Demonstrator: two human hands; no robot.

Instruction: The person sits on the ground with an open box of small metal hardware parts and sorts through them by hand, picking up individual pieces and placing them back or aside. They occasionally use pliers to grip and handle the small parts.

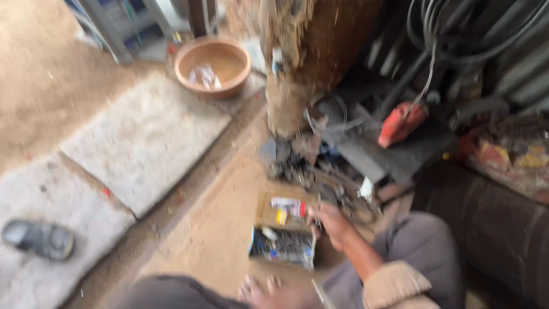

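The picture is blurred by motion. My right hand (331,223) reaches down to a small open box (284,230) on the dirt floor, with the fingers curled against the box's right edge. I cannot tell whether they grip anything. The box has a tan upper half holding a few coloured bits. Its lower half is full of small dark parts. My sleeve has a tan cuff (394,283). My left hand is out of sight. Bare toes (260,288) show at the bottom edge, just below the box.
A dark heap of metal scrap (326,171) lies right behind the box, beside a wooden post (297,68). A red tool (402,123) and black cables (457,34) are at the right. An orange bowl (213,64), concrete slabs (143,137) and a sandal (39,238) are at the left.
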